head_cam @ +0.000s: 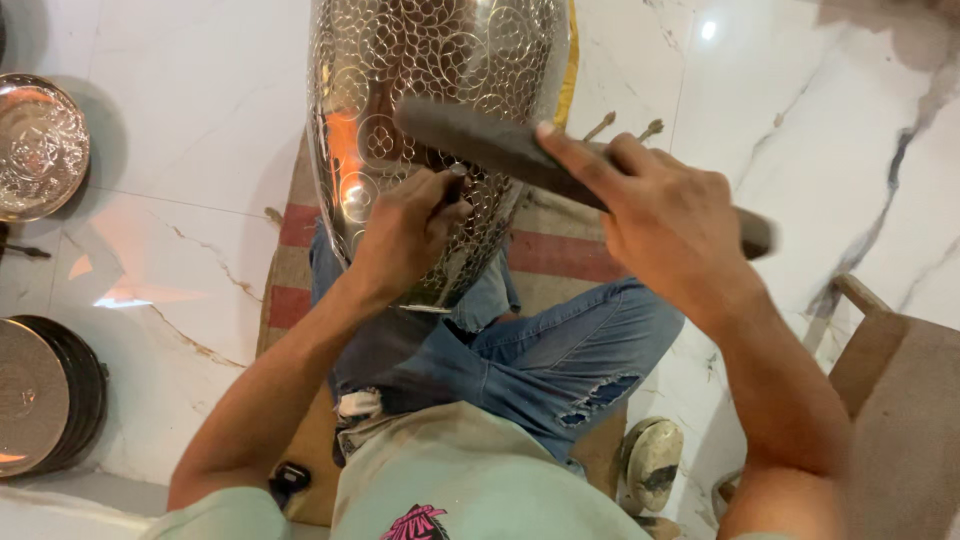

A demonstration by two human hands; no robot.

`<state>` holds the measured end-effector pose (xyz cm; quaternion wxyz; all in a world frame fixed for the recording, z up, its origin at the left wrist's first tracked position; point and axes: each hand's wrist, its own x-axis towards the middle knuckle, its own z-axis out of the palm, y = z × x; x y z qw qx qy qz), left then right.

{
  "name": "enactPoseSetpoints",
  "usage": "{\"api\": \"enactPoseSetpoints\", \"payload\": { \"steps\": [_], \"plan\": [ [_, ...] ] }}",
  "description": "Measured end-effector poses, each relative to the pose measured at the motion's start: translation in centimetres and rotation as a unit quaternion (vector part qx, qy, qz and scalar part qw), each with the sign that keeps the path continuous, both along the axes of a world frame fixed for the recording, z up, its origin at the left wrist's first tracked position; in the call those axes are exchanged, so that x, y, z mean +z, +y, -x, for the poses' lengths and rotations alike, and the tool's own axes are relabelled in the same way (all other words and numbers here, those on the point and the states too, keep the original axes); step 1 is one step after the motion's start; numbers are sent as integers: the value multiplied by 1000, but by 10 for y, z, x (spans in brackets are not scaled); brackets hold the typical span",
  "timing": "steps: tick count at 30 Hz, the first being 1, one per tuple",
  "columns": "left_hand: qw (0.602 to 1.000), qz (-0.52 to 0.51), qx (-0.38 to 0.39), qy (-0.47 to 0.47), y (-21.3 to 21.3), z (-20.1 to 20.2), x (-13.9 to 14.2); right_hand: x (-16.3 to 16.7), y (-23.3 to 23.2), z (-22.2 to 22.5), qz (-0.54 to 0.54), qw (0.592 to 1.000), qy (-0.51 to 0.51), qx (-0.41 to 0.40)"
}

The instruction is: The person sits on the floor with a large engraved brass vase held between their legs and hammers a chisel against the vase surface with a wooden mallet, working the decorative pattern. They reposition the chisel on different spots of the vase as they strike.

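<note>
A large shiny metal vessel (420, 60) covered in engraved circles rests against my lap, leaning away from me. My left hand (405, 230) presses on its lower face and pinches a small metal punch (455, 180) against the surface. My right hand (665, 225) grips a dark, thick bar-shaped striker (480, 140), held across the vessel just above the punch. My legs in torn blue jeans (540, 370) lie under the vessel.
A striped woven mat (560, 255) lies beneath me on the white marble floor (190, 130). An embossed round metal plate (38, 145) sits at the left, a stack of dark round trays (45, 395) below it. A wooden stool (900, 400) stands at the right.
</note>
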<state>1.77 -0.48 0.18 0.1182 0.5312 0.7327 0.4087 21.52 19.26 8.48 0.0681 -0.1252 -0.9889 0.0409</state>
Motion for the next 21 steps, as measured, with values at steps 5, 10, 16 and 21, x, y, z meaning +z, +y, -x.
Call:
{"api": "enactPoseSetpoints", "payload": {
  "steps": [5,10,16,21],
  "plan": [
    [993,23,-110,16,17,19,2,-37,-12,-16,164,976,138,-48],
    [974,59,-213,54,34,32,-2,-77,-24,-43,198,960,52,-192],
    [920,150,-355,71,66,36,-10,-131,-61,-60,290,909,196,-226],
    [965,56,-252,35,62,31,5,-156,-93,-62,388,860,132,-303]
  ]
}}
